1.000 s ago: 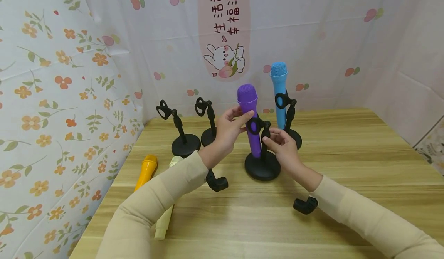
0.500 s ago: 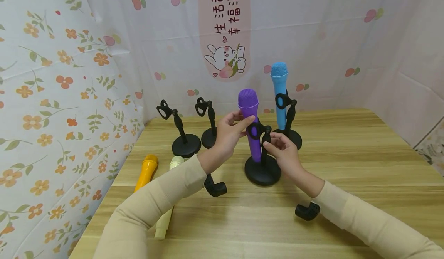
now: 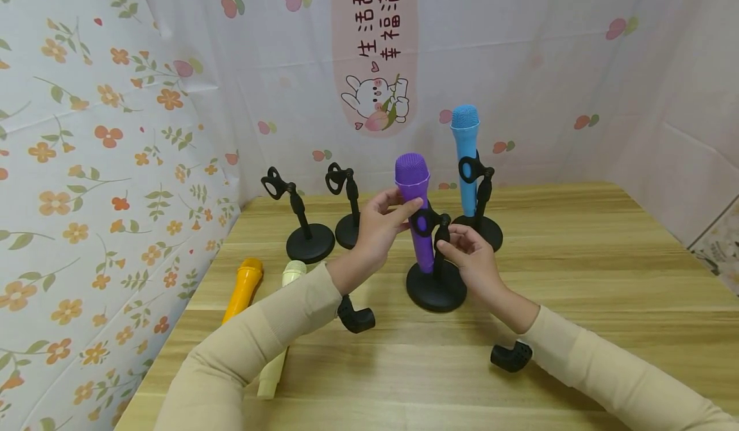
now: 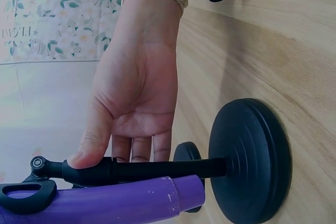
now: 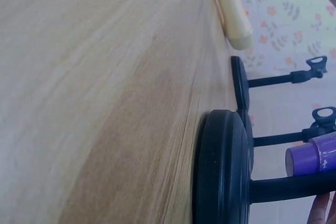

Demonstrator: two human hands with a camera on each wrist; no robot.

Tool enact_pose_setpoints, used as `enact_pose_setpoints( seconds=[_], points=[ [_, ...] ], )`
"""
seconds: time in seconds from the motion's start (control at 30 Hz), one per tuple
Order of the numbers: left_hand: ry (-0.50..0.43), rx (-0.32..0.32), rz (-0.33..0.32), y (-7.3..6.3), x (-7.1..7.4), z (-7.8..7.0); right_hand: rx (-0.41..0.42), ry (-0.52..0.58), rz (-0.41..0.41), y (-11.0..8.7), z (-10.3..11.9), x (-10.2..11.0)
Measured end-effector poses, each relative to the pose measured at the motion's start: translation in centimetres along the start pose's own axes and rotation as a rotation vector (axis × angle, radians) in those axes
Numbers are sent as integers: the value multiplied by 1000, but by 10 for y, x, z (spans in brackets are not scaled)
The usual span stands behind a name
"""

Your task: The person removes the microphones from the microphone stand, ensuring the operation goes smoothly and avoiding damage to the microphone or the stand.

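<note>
My left hand [image 3: 381, 232] pinches the purple microphone [image 3: 412, 174] between thumb and fingers, just below its head. The microphone runs down through the ring clip of a black microphone stand [image 3: 437, 288], its lower end beside the post and above the round base. With thumb and fingers, my right hand [image 3: 470, 251] holds that stand's post just under the joint. Seen from the left wrist, the right hand [image 4: 139, 93] shows its palm, thumb on the post above the purple microphone [image 4: 121, 203]. The right wrist view catches the microphone's end [image 5: 304, 160] next to the post.
Behind on the right, a blue microphone [image 3: 465, 136] stands in another black stand [image 3: 489, 232]. Two more stands [image 3: 310, 242] [image 3: 348, 229] hold no microphone. An orange microphone [image 3: 244, 287] and a cream microphone [image 3: 271, 373] lie at the left, partly under my left sleeve.
The purple microphone and its stand have shifted slightly toward me, both hands moving along with them. The other stands and microphones stay put.
</note>
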State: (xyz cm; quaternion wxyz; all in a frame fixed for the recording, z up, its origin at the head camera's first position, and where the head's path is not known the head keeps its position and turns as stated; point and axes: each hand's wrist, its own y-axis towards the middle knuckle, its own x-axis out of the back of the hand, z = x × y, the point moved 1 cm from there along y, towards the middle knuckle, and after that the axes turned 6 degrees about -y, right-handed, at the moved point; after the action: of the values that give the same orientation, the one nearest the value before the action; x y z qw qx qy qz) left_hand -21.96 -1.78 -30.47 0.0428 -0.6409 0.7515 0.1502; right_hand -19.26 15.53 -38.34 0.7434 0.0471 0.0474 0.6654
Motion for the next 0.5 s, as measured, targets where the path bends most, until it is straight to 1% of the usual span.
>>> enact_pose_setpoints(
  seconds=[0.27,0.5],
  points=[
    [-7,4,-4,-3,2,2,12,-44,3,-2,0,0],
    [-14,-6,-11,-4,4,3,32,-63,1,-2,-1,0]
  ],
)
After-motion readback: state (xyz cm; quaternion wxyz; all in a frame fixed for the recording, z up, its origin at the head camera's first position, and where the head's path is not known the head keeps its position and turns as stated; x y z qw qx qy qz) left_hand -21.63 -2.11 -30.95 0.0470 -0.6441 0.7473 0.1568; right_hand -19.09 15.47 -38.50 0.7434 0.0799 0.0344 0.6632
